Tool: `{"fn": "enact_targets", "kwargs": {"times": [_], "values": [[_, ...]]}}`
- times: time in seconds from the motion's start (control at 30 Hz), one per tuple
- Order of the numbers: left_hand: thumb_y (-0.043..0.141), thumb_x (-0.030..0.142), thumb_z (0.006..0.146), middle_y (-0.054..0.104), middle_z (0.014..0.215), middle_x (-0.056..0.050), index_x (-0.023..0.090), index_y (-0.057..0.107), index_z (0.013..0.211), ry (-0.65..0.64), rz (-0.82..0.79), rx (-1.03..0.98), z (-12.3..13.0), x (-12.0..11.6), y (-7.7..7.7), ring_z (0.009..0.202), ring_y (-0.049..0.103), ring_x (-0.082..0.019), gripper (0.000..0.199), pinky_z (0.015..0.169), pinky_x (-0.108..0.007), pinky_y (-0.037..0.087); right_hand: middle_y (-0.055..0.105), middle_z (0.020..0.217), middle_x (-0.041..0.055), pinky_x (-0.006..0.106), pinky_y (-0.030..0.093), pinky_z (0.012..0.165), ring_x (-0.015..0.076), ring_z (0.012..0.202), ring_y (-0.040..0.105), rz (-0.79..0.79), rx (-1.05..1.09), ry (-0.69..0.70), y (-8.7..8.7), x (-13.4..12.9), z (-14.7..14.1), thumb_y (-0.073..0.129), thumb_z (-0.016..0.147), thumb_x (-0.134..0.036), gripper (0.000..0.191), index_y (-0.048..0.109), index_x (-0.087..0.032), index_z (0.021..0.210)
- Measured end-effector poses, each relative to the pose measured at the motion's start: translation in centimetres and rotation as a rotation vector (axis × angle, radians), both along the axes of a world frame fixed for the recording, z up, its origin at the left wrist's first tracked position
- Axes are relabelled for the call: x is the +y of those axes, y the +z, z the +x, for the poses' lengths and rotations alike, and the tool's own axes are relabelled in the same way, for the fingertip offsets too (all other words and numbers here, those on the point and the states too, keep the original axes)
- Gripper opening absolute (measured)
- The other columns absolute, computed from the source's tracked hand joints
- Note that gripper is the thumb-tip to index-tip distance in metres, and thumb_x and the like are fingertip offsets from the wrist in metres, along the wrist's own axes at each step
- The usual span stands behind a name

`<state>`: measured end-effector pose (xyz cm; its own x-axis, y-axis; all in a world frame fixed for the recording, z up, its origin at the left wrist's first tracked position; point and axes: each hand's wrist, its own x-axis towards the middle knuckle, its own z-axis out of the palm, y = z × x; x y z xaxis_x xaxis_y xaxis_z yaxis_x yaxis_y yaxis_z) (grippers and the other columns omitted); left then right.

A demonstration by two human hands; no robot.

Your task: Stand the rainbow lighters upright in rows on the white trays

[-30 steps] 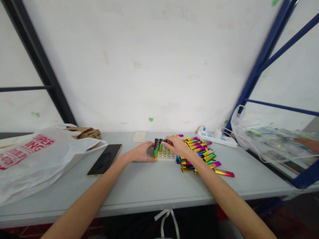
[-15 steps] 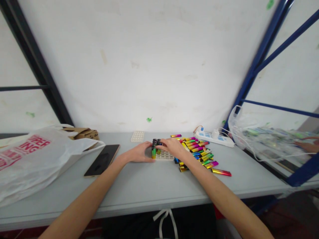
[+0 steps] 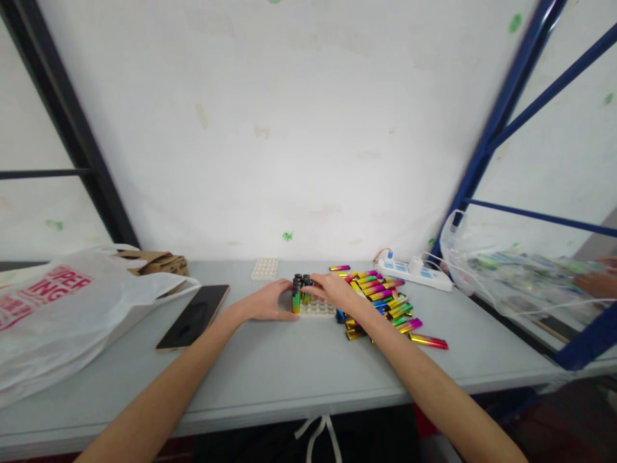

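A pale tray with rows of round holes (image 3: 318, 307) lies on the table in front of me. At its left end stand several shiny lighters (image 3: 295, 302), upright, with dark tops and green-to-gold bodies. My left hand (image 3: 267, 301) curves around that end, thumb at the near corner and fingers at the far side, holding the tray. My right hand (image 3: 332, 287) reaches over the tray from the right. Its fingertips pinch a lighter (image 3: 306, 293) beside the standing ones; the fingers partly hide it. Right of the tray lies a loose pile of multicoloured metallic lighters (image 3: 380, 292), partly behind my right forearm.
A second pale holed tray (image 3: 265, 268) lies near the wall. On the left are a phone (image 3: 195, 316), a white plastic bag (image 3: 81, 308) and cardboard (image 3: 161, 263). A power strip (image 3: 417, 273) stands back right; beyond the blue frame, another person's hand (image 3: 598, 283) is by clear bags.
The view has tilted slightly, so everything sits a little lower. My right fingers have shifted slightly at the standing lighters; the left hand keeps its place at the tray.
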<state>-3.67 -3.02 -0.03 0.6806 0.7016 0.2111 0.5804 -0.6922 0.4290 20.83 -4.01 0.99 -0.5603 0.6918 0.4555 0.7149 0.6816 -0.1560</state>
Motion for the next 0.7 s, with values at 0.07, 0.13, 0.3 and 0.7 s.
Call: {"fn": "enact_targets", "kwargs": {"times": [0.07,0.13,0.3,0.7], "values": [[0.082,0.057,0.069,0.064,0.135,-0.014,0.020,0.059,0.131,-0.004,0.004,0.004,0.02,-0.01,0.03,0.123,0.061,-0.035,0.076,0.110,-0.047,0.045,0.067,0.069,0.0033,0.025,0.029,0.059,0.0146,0.059,0.055,-0.011,0.033,-0.002,0.01,-0.04,-0.09,0.059,0.099,-0.050,0.037,0.068,-0.017,0.085],[0.082,0.057,0.070,0.063,0.136,-0.015,0.019,0.059,0.132,-0.005,-0.002,0.008,0.03,-0.02,0.05,0.124,0.060,-0.035,0.076,0.110,-0.048,0.045,0.065,0.066,0.0022,0.025,0.028,0.057,0.0135,0.056,0.051,-0.034,0.071,0.004,0.03,-0.18,-0.14,0.059,0.098,-0.052,0.040,0.067,-0.017,0.080],[0.082,0.057,0.069,0.065,0.133,-0.013,0.020,0.060,0.129,-0.016,0.000,-0.016,0.00,0.05,-0.07,0.121,0.061,-0.035,0.074,0.108,-0.046,0.046,0.063,0.064,0.0008,0.025,0.028,0.056,0.0126,0.055,0.048,-0.095,0.158,0.036,0.05,-0.52,-0.04,0.061,0.098,-0.051,0.039,0.066,-0.018,0.077],[0.080,0.060,0.071,0.065,0.132,-0.013,0.020,0.060,0.129,-0.026,0.015,0.009,0.08,0.12,-0.19,0.121,0.061,-0.035,0.073,0.108,-0.045,0.046,0.068,0.066,0.0021,0.024,0.035,0.059,0.0154,0.059,0.060,-0.144,0.196,0.063,-0.25,-0.54,0.45,0.063,0.097,-0.049,0.034,0.067,-0.018,0.082]]}}
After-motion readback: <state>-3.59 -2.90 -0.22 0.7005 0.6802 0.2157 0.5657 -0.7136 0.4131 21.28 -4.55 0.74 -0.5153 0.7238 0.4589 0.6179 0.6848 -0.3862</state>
